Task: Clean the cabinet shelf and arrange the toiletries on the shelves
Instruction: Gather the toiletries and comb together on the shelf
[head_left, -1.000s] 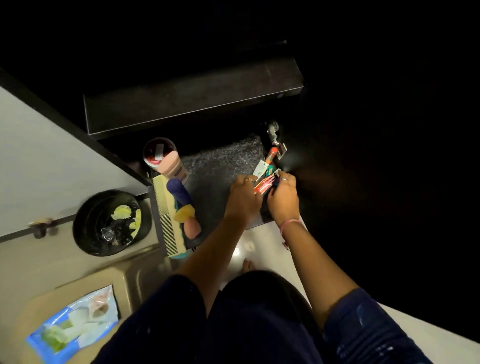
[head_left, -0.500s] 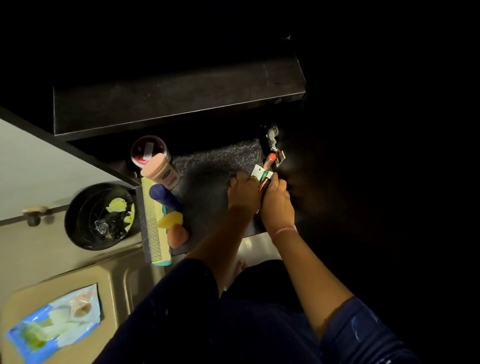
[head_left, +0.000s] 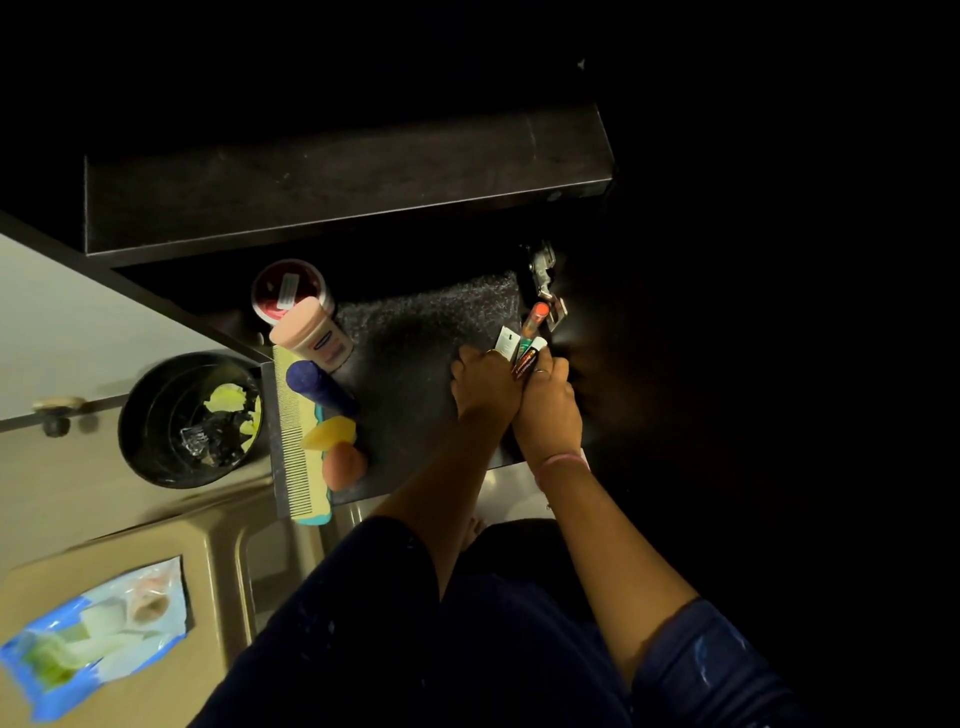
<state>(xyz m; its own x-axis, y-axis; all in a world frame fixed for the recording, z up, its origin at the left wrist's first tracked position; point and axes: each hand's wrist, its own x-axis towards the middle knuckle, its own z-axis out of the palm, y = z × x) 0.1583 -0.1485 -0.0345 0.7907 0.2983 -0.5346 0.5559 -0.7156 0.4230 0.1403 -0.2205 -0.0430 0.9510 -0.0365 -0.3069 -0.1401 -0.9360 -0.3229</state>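
Small bundle of red, green and white toiletry tubes at right edge of dark speckled lower cabinet shelf, clasped between left hand and right hand, fingers curled tight around it

My left hand and right hand cover the lower ends of the tubes; labels too small to read. Cabinet interior above the upper shelf lost in darkness. Blue packet blurred, contents unclear.
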